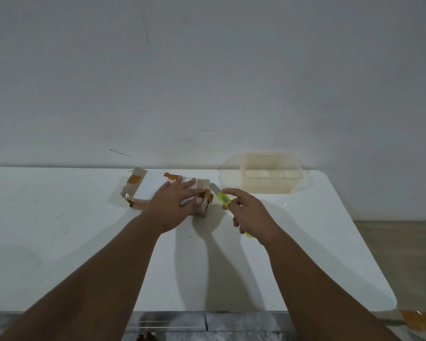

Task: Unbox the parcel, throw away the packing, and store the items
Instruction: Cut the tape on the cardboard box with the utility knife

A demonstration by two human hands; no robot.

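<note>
A small cardboard parcel (143, 188) with a white label and brown tape lies on the white table (59, 230), near the wall. My left hand (172, 205) rests flat on top of the parcel with fingers spread, covering its right half. My right hand (251, 212) grips a yellow-green utility knife (223, 198). Its blade points toward the parcel's right end, very close to the taped corner.
A clear plastic container (263, 173) stands open at the back right of the table, against the grey wall. The table's right edge curves away to a wooden floor (403, 254). A piece of brown tape (421, 319) lies at the lower right.
</note>
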